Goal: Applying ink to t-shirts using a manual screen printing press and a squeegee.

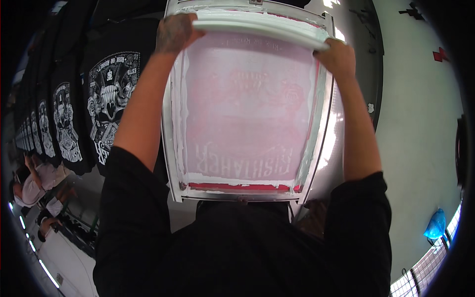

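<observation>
Squeegee (262,27) gripped at both ends by hands (257,42), atop screen (247,114).

The screen (247,114) shows a pale pink mesh with a faint darker pink design, white ink smeared along its edges, a red strip at the near end and a grey metal frame. The squeegee (262,27) is white with ink. The shirts (111,99) at left are black with white-and-grey skull-and-rose prints; a blue bag (435,225) lies on the pale green floor (420,123).
</observation>
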Available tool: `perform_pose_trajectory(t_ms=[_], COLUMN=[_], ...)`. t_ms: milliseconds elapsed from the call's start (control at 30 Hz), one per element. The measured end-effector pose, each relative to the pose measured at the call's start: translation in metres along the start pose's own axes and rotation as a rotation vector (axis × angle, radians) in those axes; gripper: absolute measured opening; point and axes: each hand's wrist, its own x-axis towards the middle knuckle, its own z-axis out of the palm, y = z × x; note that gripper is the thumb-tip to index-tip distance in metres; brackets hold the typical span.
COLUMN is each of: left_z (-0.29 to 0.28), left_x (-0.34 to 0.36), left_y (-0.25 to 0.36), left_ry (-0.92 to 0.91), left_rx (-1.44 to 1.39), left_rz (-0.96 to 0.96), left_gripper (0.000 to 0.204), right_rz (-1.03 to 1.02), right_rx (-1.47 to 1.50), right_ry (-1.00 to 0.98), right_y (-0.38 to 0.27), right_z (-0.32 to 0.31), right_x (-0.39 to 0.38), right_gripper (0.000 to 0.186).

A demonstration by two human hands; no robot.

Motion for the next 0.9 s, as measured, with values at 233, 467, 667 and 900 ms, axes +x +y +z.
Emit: perform_pose_trajectory(t_ms=[233, 467, 667, 900], left_z=[-0.026, -0.108, -0.147, -0.135], left_x=[0.01, -0.316, -0.419, -0.452], left_y=[0.002, 0.084, 0.143, 0.156], left_ry=[-0.294, -0.217, -0.233, -0.071], left_rx=[0.017, -0.157, -0.262, -0.241], left_rz=[-0.167, -0.059, -0.093, -0.031], left_gripper=[0.078, 0.03, 0.018, 0.021], right_rz=[-0.124, -0.281, -0.072, -0.131], right_rx=[-0.144, 0.064, 0.228, 0.261], right_ry=[-0.021, 0.003, -0.153, 0.011], right_y=[-0.005, -0.002, -0.018, -0.016], right_z=[-0.024, -0.016, 0.014, 0.043], right_x=[0.006, -0.284, -0.421, -0.452], right_gripper=[0.061, 0.039, 0.033, 0.021])
